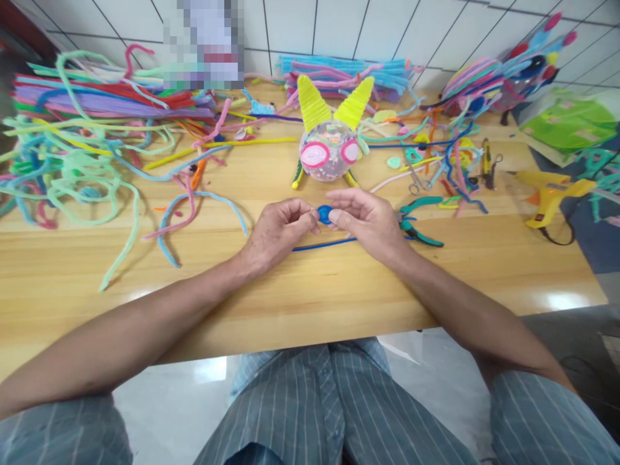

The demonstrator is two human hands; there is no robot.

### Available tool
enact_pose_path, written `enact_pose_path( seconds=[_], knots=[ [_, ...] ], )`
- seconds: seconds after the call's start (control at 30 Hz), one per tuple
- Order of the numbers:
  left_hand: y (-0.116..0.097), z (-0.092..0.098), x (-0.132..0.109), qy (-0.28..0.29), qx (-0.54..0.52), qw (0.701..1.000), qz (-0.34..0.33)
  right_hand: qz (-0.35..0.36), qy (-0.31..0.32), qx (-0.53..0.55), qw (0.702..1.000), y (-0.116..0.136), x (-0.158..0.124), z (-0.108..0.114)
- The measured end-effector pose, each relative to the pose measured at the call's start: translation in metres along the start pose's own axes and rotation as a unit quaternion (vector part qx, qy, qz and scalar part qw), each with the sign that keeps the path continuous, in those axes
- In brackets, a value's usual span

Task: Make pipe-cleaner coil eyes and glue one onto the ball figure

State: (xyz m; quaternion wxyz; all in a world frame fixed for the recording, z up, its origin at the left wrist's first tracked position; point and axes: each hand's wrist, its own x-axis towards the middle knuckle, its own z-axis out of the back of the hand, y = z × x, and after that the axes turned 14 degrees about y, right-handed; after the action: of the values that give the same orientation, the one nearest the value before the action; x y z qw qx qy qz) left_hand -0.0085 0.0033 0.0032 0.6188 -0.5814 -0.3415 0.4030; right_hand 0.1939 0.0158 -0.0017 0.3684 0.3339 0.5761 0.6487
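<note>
Between my two hands is a small coiled disc of blue pipe cleaner [324, 214]. My left hand [285, 227] pinches its left edge with thumb and fingertips. On the other side, the thumb and fingers of my right hand [365, 223] close on its right edge. A straight dark-blue pipe cleaner [324, 245] lies on the table just below the hands. Right behind them stands a clear ball figure [330, 161] with yellow pointed ears and pink oval eyes. Teal-handled pliers [421, 205] rest beside my right wrist, their jaws partly hidden by it.
Loose pipe cleaners [87, 174] tangle over the left of the wooden table [271, 310], with bundles [121, 103] behind. A yellow glue gun [547, 194] with its cord, small scissors [416, 181] and a green package [569, 123] are at the right. A second figure [526, 81] stands at back right.
</note>
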Motion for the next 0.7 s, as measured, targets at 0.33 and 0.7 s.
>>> enact_pose_path(
  seconds=[0.33, 0.7],
  knots=[
    [0.0028, -0.0062, 0.0005, -0.055, -0.031, 0.998, -0.021, 0.023, -0.003, 0.061, 0.998, 0.0013, 0.0012, -0.0045],
    [0.0028, -0.0064, -0.0008, -0.029, -0.057, 0.997, -0.039, 0.036, -0.008, 0.023, 0.999, 0.0018, 0.0004, -0.0086]
  ],
)
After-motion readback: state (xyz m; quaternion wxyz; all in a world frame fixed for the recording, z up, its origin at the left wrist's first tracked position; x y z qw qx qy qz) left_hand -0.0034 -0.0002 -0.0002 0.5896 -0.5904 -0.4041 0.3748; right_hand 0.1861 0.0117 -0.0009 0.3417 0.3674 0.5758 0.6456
